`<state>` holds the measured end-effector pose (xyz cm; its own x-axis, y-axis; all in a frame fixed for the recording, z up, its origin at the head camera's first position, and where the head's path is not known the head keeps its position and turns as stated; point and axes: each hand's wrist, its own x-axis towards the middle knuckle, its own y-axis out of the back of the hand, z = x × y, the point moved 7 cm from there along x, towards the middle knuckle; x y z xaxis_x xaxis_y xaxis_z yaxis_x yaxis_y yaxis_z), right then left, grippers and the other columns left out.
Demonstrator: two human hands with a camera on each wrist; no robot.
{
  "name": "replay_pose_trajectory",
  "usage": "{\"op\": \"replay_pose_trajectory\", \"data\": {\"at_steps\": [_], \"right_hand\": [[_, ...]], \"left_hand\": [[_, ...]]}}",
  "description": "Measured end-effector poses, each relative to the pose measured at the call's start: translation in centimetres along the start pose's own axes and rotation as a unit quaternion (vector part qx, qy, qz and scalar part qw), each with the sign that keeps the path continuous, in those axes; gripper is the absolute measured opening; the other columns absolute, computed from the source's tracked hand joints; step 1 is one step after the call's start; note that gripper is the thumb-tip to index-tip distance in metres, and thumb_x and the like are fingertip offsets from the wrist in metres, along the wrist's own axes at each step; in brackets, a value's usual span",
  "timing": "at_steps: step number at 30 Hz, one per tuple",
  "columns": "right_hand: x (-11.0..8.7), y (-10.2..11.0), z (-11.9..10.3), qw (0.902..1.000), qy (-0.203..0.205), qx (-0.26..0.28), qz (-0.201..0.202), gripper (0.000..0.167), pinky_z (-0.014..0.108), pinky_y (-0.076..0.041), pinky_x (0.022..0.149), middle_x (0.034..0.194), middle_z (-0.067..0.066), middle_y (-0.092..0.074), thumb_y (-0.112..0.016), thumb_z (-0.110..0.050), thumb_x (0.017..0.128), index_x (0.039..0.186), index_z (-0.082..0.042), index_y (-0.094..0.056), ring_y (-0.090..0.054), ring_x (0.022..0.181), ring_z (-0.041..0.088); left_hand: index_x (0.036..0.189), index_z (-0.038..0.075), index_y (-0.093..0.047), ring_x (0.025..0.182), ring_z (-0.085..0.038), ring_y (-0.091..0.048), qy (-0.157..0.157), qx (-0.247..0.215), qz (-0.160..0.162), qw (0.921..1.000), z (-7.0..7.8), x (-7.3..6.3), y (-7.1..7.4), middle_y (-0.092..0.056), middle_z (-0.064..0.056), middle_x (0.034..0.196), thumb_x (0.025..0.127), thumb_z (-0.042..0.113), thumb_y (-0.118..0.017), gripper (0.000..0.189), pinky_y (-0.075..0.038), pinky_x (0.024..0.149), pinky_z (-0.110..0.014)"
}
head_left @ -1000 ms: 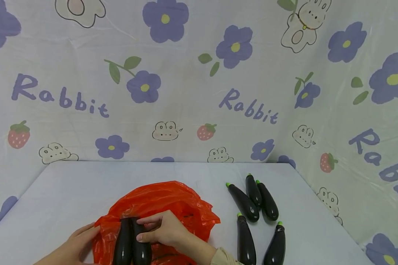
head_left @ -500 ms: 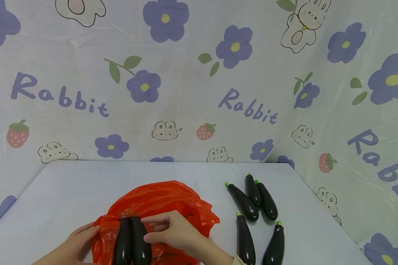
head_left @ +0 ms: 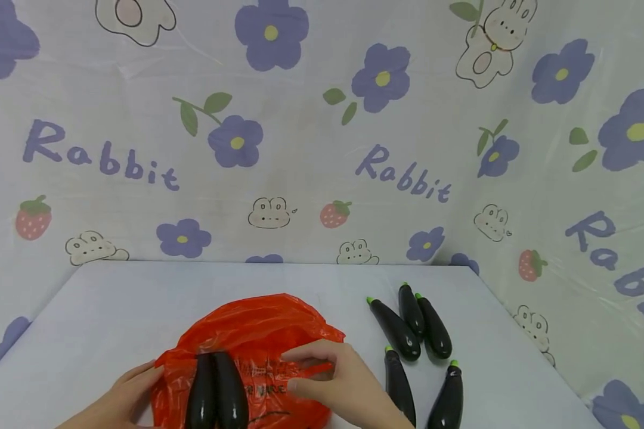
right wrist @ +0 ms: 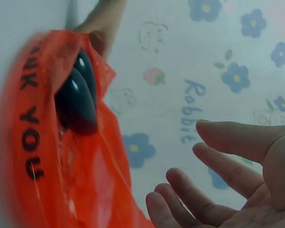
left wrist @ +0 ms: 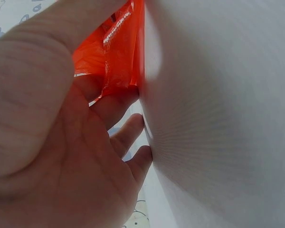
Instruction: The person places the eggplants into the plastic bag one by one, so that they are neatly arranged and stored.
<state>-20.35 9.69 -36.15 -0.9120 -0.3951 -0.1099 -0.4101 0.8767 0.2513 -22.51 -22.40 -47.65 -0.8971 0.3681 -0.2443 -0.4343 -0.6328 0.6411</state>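
Two glossy dark eggplants (head_left: 232, 387) lie side by side in the mouth of a red plastic bag (head_left: 257, 325), their rounded ends showing in the right wrist view. My left hand (head_left: 120, 400) rests at the bag's left side. In the left wrist view its fingertips touch the white table, with the red plastic (left wrist: 116, 52) against the forefinger. Over the bag's right part, apart from the eggplants, my right hand (head_left: 346, 381) holds nothing; its fingers and thumb (right wrist: 242, 137) are spread. Black lettering shows on the bag (right wrist: 31, 137).
Several more eggplants (head_left: 434, 328) with green stem ends lie on the right of the white table (head_left: 112, 310). Behind and to the right hangs a cloth (head_left: 300, 131) printed with rabbits, flowers and strawberries.
My right hand has let go of the right eggplant and moved right, opening its fingers. The eggplant stays beside the other one in the bag. My left hand has stayed in place.
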Motion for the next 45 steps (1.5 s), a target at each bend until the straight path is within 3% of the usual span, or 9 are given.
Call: {"op": "replay_pose_trajectory", "data": {"at_steps": [4, 6, 12, 19, 25, 32, 36, 39, 45], "right_hand": [[-1.3, 2.9, 0.4, 0.9991, 0.006, -0.020, 0.038, 0.034, 0.038, -0.056, 0.083, 0.120, 0.005, -0.064, -0.078, -0.022, 0.086, 0.119, -0.016, -0.071, -0.060, 0.105, 0.028], [-2.1, 4.6, 0.8, 0.9958, 0.005, -0.036, 0.084, 0.039, 0.038, -0.056, 0.084, 0.123, 0.006, -0.063, -0.079, -0.024, 0.085, 0.121, -0.013, -0.069, -0.061, 0.105, 0.027], [-5.3, 9.8, 2.8, 0.9630, -0.040, -0.081, 0.254, 0.043, 0.041, -0.055, 0.086, 0.117, 0.003, -0.066, -0.082, -0.025, 0.082, 0.121, -0.012, -0.069, -0.060, 0.104, 0.023], [-7.3, 15.3, 5.6, 0.9371, -0.089, -0.124, 0.314, 0.054, 0.045, -0.053, 0.087, 0.123, 0.010, -0.063, -0.080, -0.036, 0.083, 0.128, -0.010, -0.065, -0.058, 0.110, 0.027], [-7.7, 18.0, 7.7, 0.9256, -0.117, -0.151, 0.327, 0.062, 0.047, -0.053, 0.086, 0.125, 0.017, -0.061, -0.078, -0.043, 0.084, 0.131, -0.007, -0.062, -0.059, 0.109, 0.031], [-7.4, 20.7, 10.1, 0.9298, -0.145, -0.136, 0.310, 0.066, 0.050, -0.052, 0.086, 0.120, 0.020, -0.062, -0.079, -0.041, 0.084, 0.134, -0.003, -0.058, -0.063, 0.099, 0.029], [-7.5, 22.5, 11.3, 0.9312, -0.161, -0.141, 0.295, 0.069, 0.045, -0.053, 0.080, 0.114, 0.018, -0.062, -0.079, -0.042, 0.083, 0.134, -0.001, -0.057, -0.063, 0.091, 0.024], [-7.8, 23.5, 12.2, 0.9346, -0.160, -0.149, 0.281, 0.071, 0.045, -0.055, 0.079, 0.118, 0.025, -0.060, -0.080, -0.041, 0.082, 0.134, 0.001, -0.057, -0.064, 0.096, 0.028], [-8.0, 24.3, 14.1, 0.9458, -0.167, -0.118, 0.252, 0.067, 0.043, -0.057, 0.078, 0.127, 0.031, -0.056, -0.078, -0.035, 0.085, 0.136, 0.003, -0.055, -0.065, 0.102, 0.031]], "left_hand": [[0.149, -0.009, -0.027, 0.129, -0.053, -0.028, 0.005, 0.009, -0.001, 0.9999, -0.1, 0.0, 0.0, -0.027, -0.032, 0.148, 0.071, 0.044, -0.086, 0.111, -0.039, 0.092, -0.070], [0.149, -0.009, -0.027, 0.129, -0.053, -0.028, 0.002, 0.009, -0.001, 1.0000, -0.2, 0.0, 0.0, -0.027, -0.032, 0.148, 0.071, 0.043, -0.085, 0.111, -0.039, 0.091, -0.071], [0.149, -0.008, -0.027, 0.128, -0.054, -0.027, 0.004, -0.008, -0.003, 1.0000, -0.6, 0.0, -0.2, -0.026, -0.032, 0.149, 0.071, 0.042, -0.086, 0.110, -0.042, 0.089, -0.070], [0.148, -0.009, -0.030, 0.128, -0.056, -0.028, -0.027, 0.003, -0.002, 0.9996, -0.3, -0.1, -0.3, -0.026, -0.036, 0.147, 0.072, 0.039, -0.086, 0.106, -0.043, 0.088, -0.070], [0.148, -0.008, -0.031, 0.127, -0.056, -0.028, -0.038, 0.014, -0.001, 0.9992, -0.2, 0.0, -0.2, -0.028, -0.035, 0.146, 0.073, 0.039, -0.085, 0.104, -0.043, 0.088, -0.070], [0.150, -0.005, -0.028, 0.129, -0.053, -0.027, -0.006, -0.024, 0.004, 0.9997, -0.5, -0.2, -0.1, -0.024, -0.031, 0.149, 0.070, 0.039, -0.087, 0.109, -0.045, 0.087, -0.068], [0.150, -0.006, -0.030, 0.129, -0.055, -0.026, -0.017, -0.010, 0.003, 0.9998, -0.5, 0.0, 0.0, -0.026, -0.033, 0.148, 0.073, 0.038, -0.086, 0.104, -0.044, 0.088, -0.069], [0.149, -0.007, -0.031, 0.129, -0.056, -0.027, -0.020, 0.008, 0.001, 0.9998, -0.5, 0.2, 0.0, -0.028, -0.035, 0.147, 0.075, 0.038, -0.085, 0.102, -0.042, 0.088, -0.070], [0.151, -0.002, -0.031, 0.130, -0.053, -0.027, 0.007, -0.009, -0.001, 0.9999, -0.4, 0.1, -0.1, -0.027, -0.031, 0.149, 0.072, 0.040, -0.086, 0.105, -0.043, 0.088, -0.069]]}}
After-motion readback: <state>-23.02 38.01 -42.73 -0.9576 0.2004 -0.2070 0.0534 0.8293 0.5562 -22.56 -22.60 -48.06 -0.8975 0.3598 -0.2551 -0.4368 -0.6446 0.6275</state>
